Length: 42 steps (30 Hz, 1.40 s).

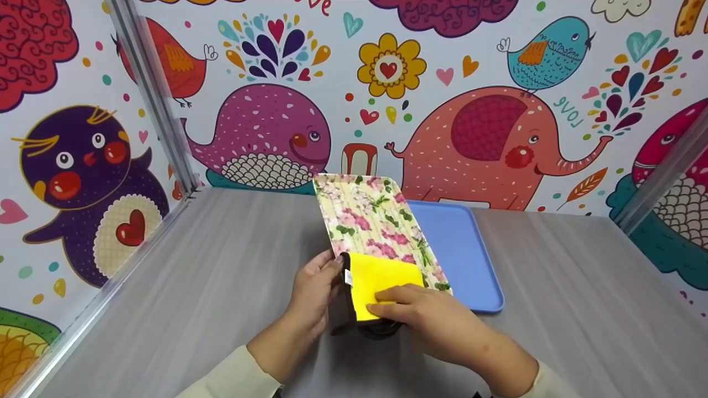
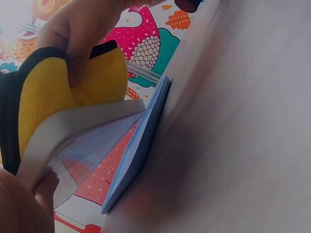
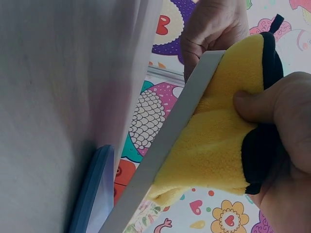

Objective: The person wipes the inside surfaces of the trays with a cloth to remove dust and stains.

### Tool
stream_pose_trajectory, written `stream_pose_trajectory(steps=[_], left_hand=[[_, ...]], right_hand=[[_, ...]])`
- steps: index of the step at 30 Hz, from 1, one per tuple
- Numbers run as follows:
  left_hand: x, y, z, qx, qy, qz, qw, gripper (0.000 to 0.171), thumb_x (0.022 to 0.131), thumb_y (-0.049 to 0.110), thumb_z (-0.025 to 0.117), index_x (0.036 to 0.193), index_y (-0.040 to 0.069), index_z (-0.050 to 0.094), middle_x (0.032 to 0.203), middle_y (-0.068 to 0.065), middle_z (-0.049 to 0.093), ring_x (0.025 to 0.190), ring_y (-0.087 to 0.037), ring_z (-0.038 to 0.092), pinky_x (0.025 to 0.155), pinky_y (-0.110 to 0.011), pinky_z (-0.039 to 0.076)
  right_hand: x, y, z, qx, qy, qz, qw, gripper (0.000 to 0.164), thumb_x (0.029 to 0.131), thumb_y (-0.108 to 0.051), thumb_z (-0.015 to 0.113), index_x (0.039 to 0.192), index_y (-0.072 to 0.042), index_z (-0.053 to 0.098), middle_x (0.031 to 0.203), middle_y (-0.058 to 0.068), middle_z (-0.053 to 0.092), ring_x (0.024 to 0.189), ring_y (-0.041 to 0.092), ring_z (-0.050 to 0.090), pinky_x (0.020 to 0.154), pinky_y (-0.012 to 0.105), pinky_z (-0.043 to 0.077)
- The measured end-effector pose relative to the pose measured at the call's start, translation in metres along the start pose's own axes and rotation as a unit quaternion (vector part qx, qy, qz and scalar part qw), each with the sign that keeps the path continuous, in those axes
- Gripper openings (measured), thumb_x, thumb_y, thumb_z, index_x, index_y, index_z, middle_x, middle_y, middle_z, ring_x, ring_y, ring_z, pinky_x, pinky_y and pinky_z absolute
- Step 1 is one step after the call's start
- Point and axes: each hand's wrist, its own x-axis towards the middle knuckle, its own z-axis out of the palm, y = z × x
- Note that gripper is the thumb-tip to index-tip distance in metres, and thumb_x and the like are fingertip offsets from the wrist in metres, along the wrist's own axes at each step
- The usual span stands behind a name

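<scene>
A flower-patterned tray (image 1: 368,215) with a pale rim is held up at a tilt over the table. My left hand (image 1: 311,290) grips its left edge near the lower end. Against the tray's near part lies a folded yellow cloth (image 1: 384,272) with a black border and a small white tag. My right hand (image 1: 442,323) holds this cloth, its thumb (image 3: 255,104) on the yellow pile in the right wrist view. In the left wrist view the tray's pale underside (image 2: 80,145) faces the camera.
A blue tray (image 1: 462,249) lies flat on the grey table (image 1: 238,265), partly behind the flowered one. Walls printed with cartoon animals (image 1: 464,149) stand along the back and sides, joined by metal corner strips (image 1: 149,83).
</scene>
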Motion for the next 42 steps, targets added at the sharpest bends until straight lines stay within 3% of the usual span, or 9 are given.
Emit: stream_pose_trajectory(steps=[5,9,13,25,34,42], left_hand=[[0.001,-0.001,0.000,-0.002,0.003,-0.002,1.0000,0.049,0.106,0.019,0.054,0.149,-0.005,0.049,0.151,-0.021,0.055,0.132,-0.030,0.059,0.112,-0.049,0.048],[0.001,-0.001,-0.001,-0.007,0.004,0.002,1.0000,0.049,0.106,0.018,0.055,0.148,-0.005,0.051,0.147,-0.021,0.059,0.123,-0.024,0.063,0.106,-0.042,0.052],[0.000,-0.001,-0.002,-0.016,-0.001,0.006,0.9999,0.048,0.105,0.017,0.057,0.147,-0.006,0.052,0.142,-0.021,0.063,0.113,-0.018,0.068,0.100,-0.035,0.056],[0.003,0.000,-0.006,-0.022,-0.001,0.010,0.9997,0.047,0.106,0.015,0.054,0.147,-0.008,0.050,0.134,-0.019,0.069,0.105,-0.014,0.070,0.089,-0.027,0.058],[0.009,0.001,-0.013,-0.022,0.012,0.016,0.9996,0.047,0.105,0.016,0.055,0.145,-0.009,0.052,0.127,-0.015,0.073,0.101,-0.011,0.070,0.084,-0.025,0.057],[0.015,0.002,-0.022,-0.021,0.044,0.008,0.9988,0.046,0.106,0.015,0.053,0.144,-0.011,0.052,0.124,-0.016,0.074,0.096,-0.009,0.071,0.079,-0.023,0.058]], right_hand=[[0.000,0.001,-0.003,0.019,-0.026,-0.001,0.999,0.064,0.086,0.004,0.077,0.139,-0.031,0.067,0.137,-0.005,0.068,0.122,0.019,0.066,0.102,0.043,0.057],[0.000,0.003,-0.006,0.025,-0.040,-0.001,0.999,0.062,0.084,0.005,0.078,0.137,-0.028,0.070,0.134,-0.004,0.070,0.120,0.018,0.066,0.101,0.042,0.057],[-0.002,0.005,-0.007,0.020,-0.036,-0.006,0.999,0.058,0.084,0.006,0.078,0.132,-0.025,0.073,0.128,-0.004,0.072,0.116,0.017,0.067,0.099,0.040,0.058],[-0.009,0.018,-0.011,-0.027,-0.031,0.002,0.999,0.052,0.084,0.008,0.077,0.125,-0.023,0.076,0.122,-0.002,0.073,0.113,0.019,0.067,0.097,0.044,0.059],[-0.020,0.033,-0.016,-0.037,-0.035,0.040,0.998,0.055,0.077,0.007,0.084,0.122,-0.023,0.077,0.121,0.000,0.074,0.110,0.021,0.067,0.096,0.047,0.059],[-0.034,0.042,-0.027,-0.046,-0.015,0.060,0.997,0.046,0.081,0.005,0.082,0.117,-0.024,0.079,0.119,-0.001,0.074,0.109,0.022,0.068,0.095,0.045,0.060]])
